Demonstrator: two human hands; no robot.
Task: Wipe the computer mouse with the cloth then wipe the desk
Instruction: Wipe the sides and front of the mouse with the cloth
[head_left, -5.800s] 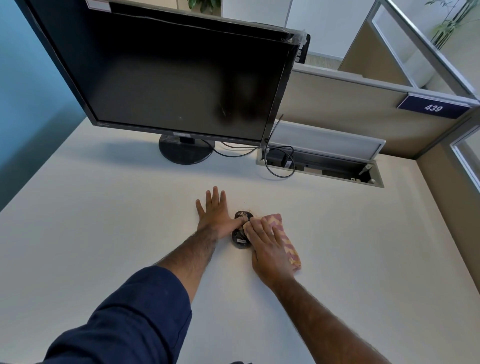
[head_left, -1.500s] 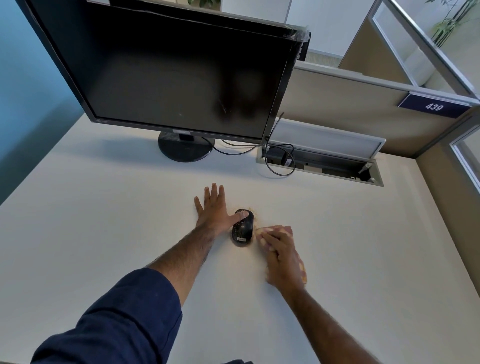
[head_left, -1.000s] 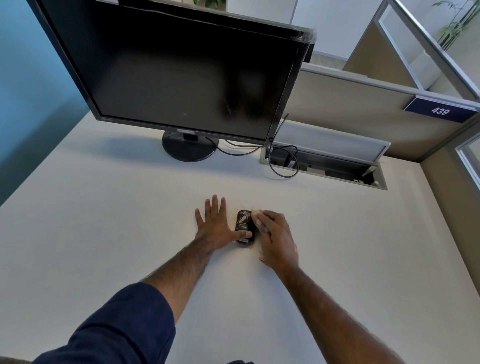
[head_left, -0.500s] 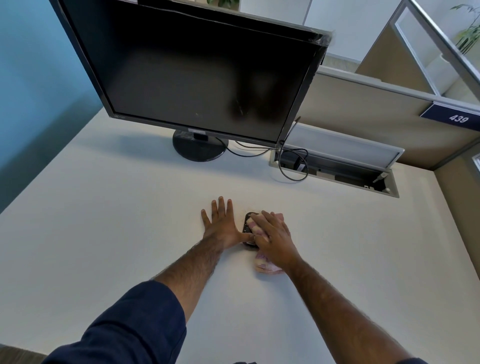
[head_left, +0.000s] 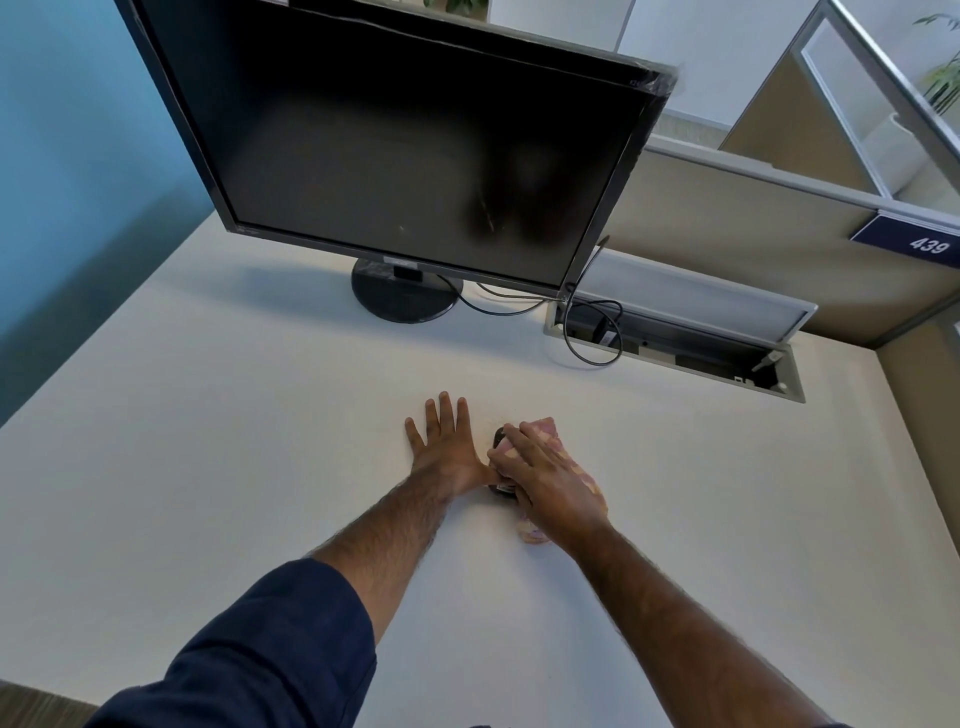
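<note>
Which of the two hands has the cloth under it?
The right hand: it presses the pink cloth onto the mouse. The left hand lies flat and bare on the desk.

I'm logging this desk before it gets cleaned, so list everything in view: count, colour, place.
monitor: one, black, screen dark, back of desk
cables: black, number unclear, monitor to cable tray
cable tray: one, grey, lid open, back right
sign: one, navy, reads 439, on partition
desk: one, white
computer mouse: one, black, mid-desk, mostly covered
cloth: one, pink patterned, over the mouse
left hand: flat on desk, thumb against mouse
right hand: pressing cloth on mouse
</note>
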